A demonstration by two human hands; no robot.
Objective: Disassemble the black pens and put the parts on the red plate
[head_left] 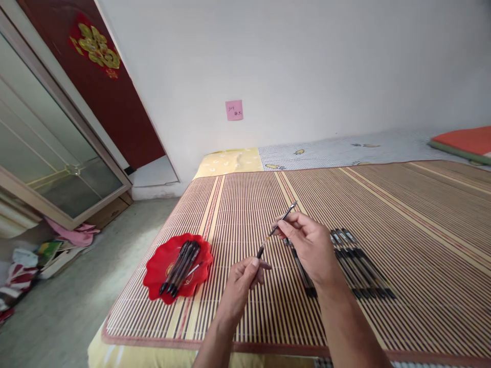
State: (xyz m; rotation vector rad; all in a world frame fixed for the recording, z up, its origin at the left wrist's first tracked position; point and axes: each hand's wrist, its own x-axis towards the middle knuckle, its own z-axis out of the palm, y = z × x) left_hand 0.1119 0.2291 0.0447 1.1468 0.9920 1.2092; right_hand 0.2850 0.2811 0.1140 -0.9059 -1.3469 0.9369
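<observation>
My right hand point(309, 245) pinches a thin black pen refill point(284, 217) that points up and away from me. My left hand point(245, 278) pinches a small dark pen piece point(261, 251) just below the refill's lower tip. Both hands hover over a striped bamboo mat point(245, 204). A row of several black pens point(360, 266) lies on the mat to the right of my right hand. A red scalloped plate point(153, 266) holding several black pens point(182, 267) sits on the mat to the left of my left hand.
The mat covers a bed with a yellow and grey sheet point(230, 161) against a white wall bearing a pink sticky note point(233, 110). An orange cushion point(464, 140) lies far right. A glass door point(49, 153) and floor clutter point(38, 255) are on the left.
</observation>
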